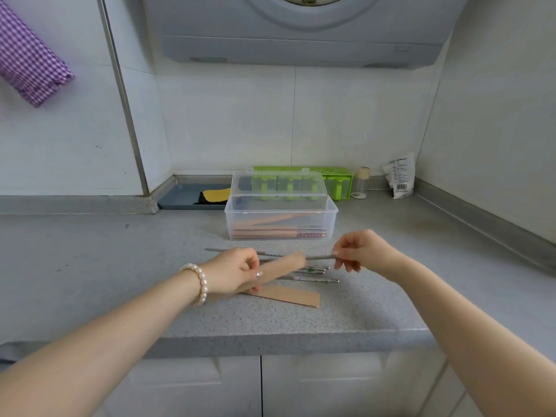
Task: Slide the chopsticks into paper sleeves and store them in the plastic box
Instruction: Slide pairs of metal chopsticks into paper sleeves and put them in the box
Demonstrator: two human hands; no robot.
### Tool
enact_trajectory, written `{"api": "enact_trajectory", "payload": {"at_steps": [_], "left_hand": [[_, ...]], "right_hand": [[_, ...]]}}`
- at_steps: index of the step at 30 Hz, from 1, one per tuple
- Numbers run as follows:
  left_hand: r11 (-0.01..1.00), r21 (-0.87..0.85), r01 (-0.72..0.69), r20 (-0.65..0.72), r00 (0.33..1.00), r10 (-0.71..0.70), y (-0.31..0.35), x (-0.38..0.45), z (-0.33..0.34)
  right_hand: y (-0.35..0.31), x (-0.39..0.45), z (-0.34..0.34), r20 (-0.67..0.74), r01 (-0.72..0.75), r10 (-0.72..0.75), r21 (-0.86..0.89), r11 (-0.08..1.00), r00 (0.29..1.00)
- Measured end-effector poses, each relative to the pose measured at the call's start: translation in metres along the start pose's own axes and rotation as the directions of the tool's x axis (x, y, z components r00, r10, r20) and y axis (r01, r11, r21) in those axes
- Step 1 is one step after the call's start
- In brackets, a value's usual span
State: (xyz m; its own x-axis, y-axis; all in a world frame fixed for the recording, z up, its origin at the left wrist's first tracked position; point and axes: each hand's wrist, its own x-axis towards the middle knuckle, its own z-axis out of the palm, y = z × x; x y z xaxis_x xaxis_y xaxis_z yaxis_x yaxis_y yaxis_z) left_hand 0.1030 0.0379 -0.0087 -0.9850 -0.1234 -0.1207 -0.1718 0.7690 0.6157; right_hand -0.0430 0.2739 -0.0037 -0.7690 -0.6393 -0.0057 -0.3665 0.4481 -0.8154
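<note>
Kraft-brown paper marks the work at the middle of the frame: the left hand (237,270) grips a paper sleeve (282,266) at its near end, fingers curled round it and its open mouth pointing right. The right hand (358,254) pinches the tail of a metal chopstick (319,257) between thumb and fingertips, and the chopstick's front part is already inside the sleeve's mouth. Whether one stick or a pair is going in cannot be told from here.

Judging by how things lie, the task is partly done. The clear plastic box (329,215), just above centre with its lid (278,183) tipped back open, already holds several sleeved sets (270,231) lying flat, their metal ends poking out to the right. Below and behind the hands, more bare chopsticks (313,273) lie loose on the grey speckled surface (120,266), and one spare sleeve (288,296) lies flat just below the left hand. So the step in hand looks like an insertion about started, with most of the chopstick's length left to push in. After that this set has to go into the box, and the loose sticks need sleeving too; only one empty sleeve shows, so whether there is paper enough for all of them is unclear.

Behind the box stand a green holder (337,176) and a small jar (361,182).
</note>
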Motion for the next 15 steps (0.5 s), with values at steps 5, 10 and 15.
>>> {"api": "enact_trajectory", "payload": {"at_steps": [5,10,15], "left_hand": [[0.943,-0.325,0.071,-0.018,0.997,-0.081,0.009,-0.005,-0.012],[0.651,-0.749,0.123,0.041,0.989,-0.141,0.011,-0.006,-0.018],[0.405,-0.898,0.174,0.118,0.980,-0.161,0.009,-0.004,-0.008]], "right_hand": [[-0.001,-0.006,-0.014,-0.098,0.008,0.053,0.535,0.845,0.994],[-0.003,-0.002,-0.022,-0.232,0.151,0.060,0.786,0.600,0.971],[0.004,0.006,-0.027,-0.316,0.243,0.166,0.903,0.353,0.934]]}}
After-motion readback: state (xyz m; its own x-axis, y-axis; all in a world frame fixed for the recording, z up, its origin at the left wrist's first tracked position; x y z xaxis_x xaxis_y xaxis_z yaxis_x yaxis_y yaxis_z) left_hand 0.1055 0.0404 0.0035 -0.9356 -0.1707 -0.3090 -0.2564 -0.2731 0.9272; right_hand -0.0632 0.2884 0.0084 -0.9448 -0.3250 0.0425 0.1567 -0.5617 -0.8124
